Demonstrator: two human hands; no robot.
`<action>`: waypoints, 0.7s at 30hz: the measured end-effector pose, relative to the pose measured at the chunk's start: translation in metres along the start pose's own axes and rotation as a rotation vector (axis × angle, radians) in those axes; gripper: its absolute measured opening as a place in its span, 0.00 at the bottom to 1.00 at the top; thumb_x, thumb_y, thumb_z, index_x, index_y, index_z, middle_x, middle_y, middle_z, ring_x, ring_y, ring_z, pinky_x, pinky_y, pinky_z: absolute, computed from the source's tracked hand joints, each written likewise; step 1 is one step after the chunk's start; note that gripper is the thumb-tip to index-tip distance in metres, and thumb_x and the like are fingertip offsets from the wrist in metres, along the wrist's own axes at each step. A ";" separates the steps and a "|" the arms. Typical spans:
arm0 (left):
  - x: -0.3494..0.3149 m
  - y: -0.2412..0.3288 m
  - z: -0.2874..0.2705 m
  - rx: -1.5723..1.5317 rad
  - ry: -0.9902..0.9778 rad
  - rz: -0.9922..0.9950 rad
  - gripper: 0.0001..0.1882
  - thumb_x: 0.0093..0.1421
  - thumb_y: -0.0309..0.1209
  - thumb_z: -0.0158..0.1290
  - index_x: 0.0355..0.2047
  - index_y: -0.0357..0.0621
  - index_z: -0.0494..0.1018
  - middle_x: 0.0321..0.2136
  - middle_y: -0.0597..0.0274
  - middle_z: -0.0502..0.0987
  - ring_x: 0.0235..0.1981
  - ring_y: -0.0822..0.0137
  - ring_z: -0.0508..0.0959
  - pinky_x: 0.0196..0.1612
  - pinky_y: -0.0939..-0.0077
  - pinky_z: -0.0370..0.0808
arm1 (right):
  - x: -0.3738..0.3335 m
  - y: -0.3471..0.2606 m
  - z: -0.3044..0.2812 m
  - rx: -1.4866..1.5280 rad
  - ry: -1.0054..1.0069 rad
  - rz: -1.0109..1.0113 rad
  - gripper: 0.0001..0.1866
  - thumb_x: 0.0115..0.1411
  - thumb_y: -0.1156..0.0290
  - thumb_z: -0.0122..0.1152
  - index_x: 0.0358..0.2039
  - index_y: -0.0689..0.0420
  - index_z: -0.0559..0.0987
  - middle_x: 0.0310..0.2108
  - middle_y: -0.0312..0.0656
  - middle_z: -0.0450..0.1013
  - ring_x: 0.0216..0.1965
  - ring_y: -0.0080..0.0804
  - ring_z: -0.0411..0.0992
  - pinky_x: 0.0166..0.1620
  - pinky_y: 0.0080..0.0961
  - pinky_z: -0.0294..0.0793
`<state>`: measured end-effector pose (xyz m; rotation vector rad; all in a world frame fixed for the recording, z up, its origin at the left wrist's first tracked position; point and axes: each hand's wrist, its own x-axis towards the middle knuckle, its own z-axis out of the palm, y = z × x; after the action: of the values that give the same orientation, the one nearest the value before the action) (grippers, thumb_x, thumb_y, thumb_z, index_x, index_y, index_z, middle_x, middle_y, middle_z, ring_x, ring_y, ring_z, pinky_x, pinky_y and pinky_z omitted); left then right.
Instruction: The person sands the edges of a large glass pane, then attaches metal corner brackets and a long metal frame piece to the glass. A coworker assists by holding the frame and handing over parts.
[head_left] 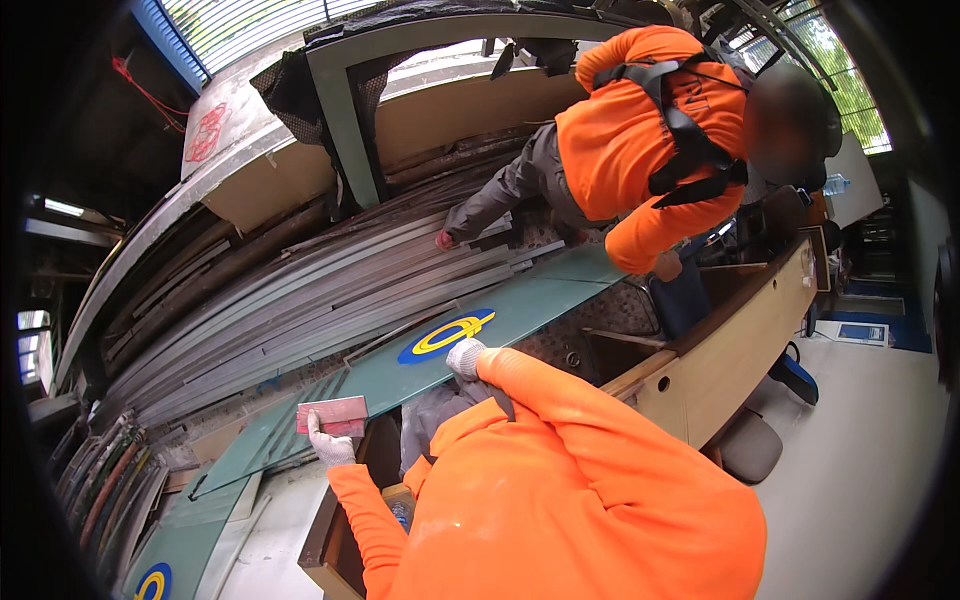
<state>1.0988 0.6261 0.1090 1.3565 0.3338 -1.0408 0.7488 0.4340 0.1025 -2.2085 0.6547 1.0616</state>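
Metal bars lie behind the glass panel before you; a co-worker leans near its right end. Your right hand is at the panel's near edge beside the emblem, perhaps steadying it; finger closure cannot be told. Your left hand clamps a pink block farther left along that edge, thumb uppermost, likely for control.

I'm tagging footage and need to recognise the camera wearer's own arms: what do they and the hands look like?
The left hand and right hand are both covered by pale, whitish-grey gloves. Bright orange long sleeves reach down to the gloves; no stripes or markings show on them.
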 end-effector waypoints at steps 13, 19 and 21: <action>0.008 0.008 0.019 0.083 -0.035 -0.281 0.24 0.68 0.47 0.55 0.59 0.49 0.72 0.55 0.55 0.79 0.53 0.47 0.81 0.58 0.39 0.78 | 0.006 -0.011 0.036 0.086 0.163 0.117 0.15 0.57 0.69 0.67 0.46 0.55 0.88 0.47 0.48 0.84 0.50 0.45 0.83 0.50 0.41 0.83; 0.023 0.007 0.004 0.141 -0.094 -0.289 0.22 0.70 0.46 0.54 0.58 0.49 0.73 0.55 0.57 0.80 0.53 0.51 0.81 0.59 0.41 0.78 | -0.001 -0.014 0.030 0.106 0.165 0.130 0.16 0.58 0.69 0.67 0.47 0.56 0.88 0.47 0.47 0.84 0.51 0.45 0.83 0.51 0.41 0.83; 0.033 0.007 0.000 0.124 -0.107 -0.314 0.21 0.71 0.45 0.53 0.59 0.47 0.74 0.54 0.56 0.81 0.53 0.50 0.81 0.59 0.41 0.77 | 0.004 -0.014 0.033 0.129 0.189 0.161 0.17 0.59 0.70 0.65 0.49 0.55 0.87 0.50 0.48 0.83 0.52 0.45 0.82 0.52 0.41 0.83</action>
<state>1.1217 0.6118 0.0890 1.3798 0.4172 -1.4089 0.7433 0.4657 0.0867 -2.1889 0.9697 0.8671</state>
